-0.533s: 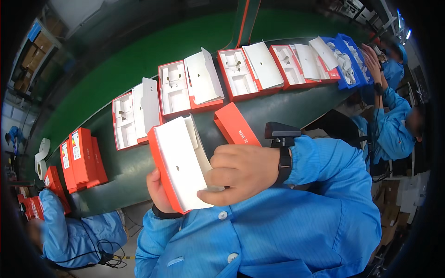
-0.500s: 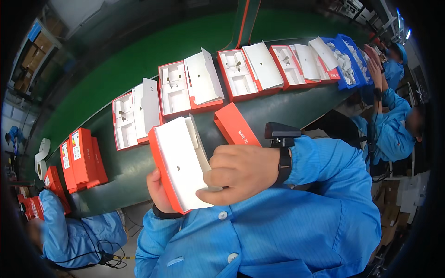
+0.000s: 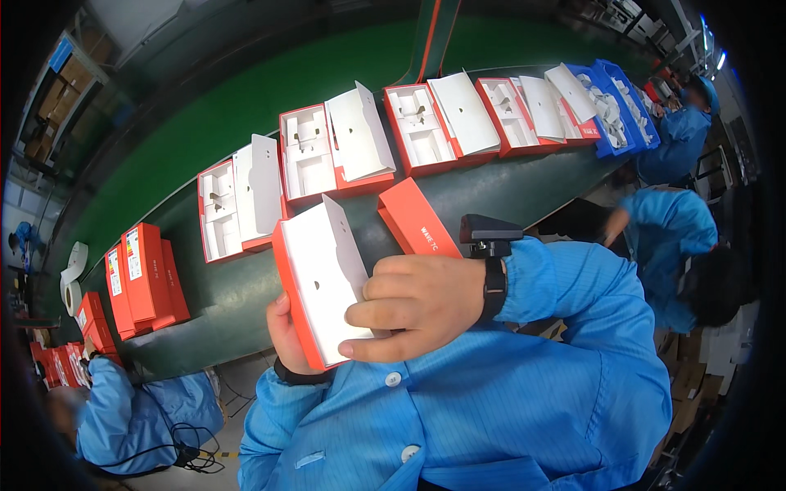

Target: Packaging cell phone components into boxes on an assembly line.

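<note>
White-topped red cardboard box, centre, before open red cardboard boxes.
Blue plastic bins beside those, upper right.

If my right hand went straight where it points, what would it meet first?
Likely the white panel of the box in your left hand; depth is unclear, so your right hand may already touch it.

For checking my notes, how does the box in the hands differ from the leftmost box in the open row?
The held box is gripped by the left hand, the right hand touching it; the row box lies on the table. The held box shows flat white panels; the row box also shows white compartments. Both are red outside, white inside.
</note>
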Demonstrator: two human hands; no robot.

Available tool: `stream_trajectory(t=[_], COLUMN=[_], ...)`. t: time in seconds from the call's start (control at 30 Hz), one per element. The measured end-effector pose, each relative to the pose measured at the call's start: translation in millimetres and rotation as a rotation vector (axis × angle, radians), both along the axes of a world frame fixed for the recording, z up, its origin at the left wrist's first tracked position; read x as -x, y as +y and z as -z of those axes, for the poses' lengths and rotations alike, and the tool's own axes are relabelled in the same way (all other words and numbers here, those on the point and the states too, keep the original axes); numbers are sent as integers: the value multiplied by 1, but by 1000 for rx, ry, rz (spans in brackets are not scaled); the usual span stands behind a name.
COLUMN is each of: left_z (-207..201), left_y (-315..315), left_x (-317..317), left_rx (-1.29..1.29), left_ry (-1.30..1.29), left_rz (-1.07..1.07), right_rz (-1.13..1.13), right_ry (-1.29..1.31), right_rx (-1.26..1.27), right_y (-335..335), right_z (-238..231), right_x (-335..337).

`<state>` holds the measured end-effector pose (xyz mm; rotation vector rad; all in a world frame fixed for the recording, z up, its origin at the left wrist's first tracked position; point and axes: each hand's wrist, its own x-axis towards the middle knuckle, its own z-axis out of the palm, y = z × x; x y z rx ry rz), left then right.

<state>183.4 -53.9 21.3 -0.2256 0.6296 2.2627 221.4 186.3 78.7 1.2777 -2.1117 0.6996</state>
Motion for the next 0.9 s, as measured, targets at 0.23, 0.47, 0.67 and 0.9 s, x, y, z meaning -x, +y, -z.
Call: stream_trajectory(t=[0.23,0.47,0.67,0.9], left_z=[5,8,5,3], left_y=[-1,-1,0,3], left_x=[0,-1,-1,-1], left_rx=[37,42,34,73], left_ry=[3,-1,10,13], left_rz=[17,2,16,24], right_rz=[10,19,21,24], right_ry=[-28,-55,-75,-76], right_rx=[4,31,42,35], right_y=[-2,0,1,3], right_z=[1,1,4,4], right_x=[0,0,-1,0])
